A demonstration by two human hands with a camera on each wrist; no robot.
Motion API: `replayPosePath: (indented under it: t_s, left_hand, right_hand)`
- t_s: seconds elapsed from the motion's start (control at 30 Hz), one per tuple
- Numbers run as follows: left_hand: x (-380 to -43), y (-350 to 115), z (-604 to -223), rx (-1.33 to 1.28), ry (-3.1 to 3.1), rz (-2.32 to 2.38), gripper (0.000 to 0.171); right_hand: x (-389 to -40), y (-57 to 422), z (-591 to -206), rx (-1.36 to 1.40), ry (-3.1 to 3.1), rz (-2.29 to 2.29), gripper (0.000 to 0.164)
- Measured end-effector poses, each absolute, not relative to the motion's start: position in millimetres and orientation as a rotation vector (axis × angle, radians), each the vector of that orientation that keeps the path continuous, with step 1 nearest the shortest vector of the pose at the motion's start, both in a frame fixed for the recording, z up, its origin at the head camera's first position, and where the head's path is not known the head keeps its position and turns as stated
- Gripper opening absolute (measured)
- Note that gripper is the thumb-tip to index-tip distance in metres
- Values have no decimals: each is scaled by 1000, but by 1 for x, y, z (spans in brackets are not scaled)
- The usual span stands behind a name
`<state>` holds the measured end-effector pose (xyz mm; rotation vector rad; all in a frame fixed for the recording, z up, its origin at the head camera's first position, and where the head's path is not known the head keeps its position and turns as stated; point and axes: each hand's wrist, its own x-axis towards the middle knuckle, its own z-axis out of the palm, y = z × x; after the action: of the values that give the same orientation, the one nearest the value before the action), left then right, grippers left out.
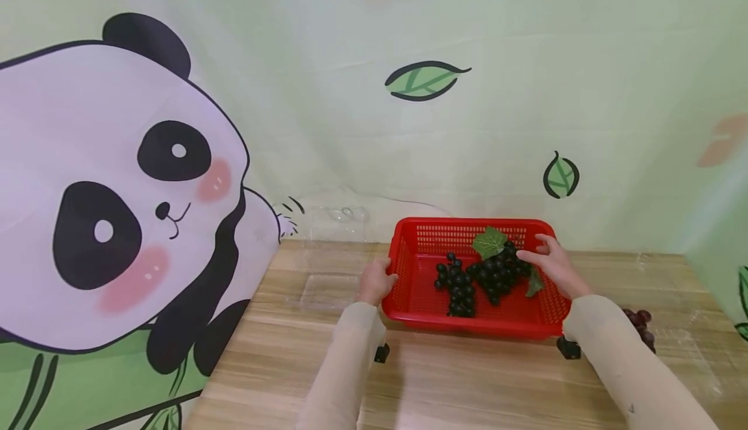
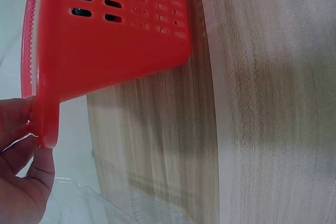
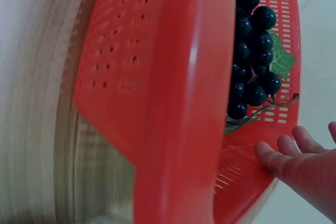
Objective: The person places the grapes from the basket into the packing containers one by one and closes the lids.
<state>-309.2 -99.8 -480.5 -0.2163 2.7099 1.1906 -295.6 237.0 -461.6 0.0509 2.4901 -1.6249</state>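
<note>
A red plastic basket [image 1: 429, 325] with slotted walls stands on the wooden table. Inside it lie a dark bunch of grapes [image 1: 460, 292] and a second dark bunch [image 1: 495, 276], which has green leaves [image 1: 489, 243]. My left hand [image 1: 375, 282] pinches the basket's left rim between thumb and fingers, as the left wrist view shows closely. At the right end, my right hand [image 1: 552, 266] is over the rim with its fingers extended and spread. In the right wrist view those fingers [image 3: 302, 142] hold nothing; whether they touch the rim I cannot tell.
Reddish-purple grapes [image 1: 643, 327] lie right of the basket, partly behind my right sleeve. A clear plastic container [image 1: 330, 290] is at the left, with another clear piece [image 1: 680, 352] at the right. Behind the table [image 1: 467, 384] hangs a panda-printed cloth [image 1: 350, 125].
</note>
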Motion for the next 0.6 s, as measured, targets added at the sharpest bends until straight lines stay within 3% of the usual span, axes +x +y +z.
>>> replayPosePath:
  t_s: [0.6]
  left_hand:
    - [-308,-101,-481,-230,2674,1234,44]
  right_hand:
    - [-306,227,-473,152,2442,-1678,89]
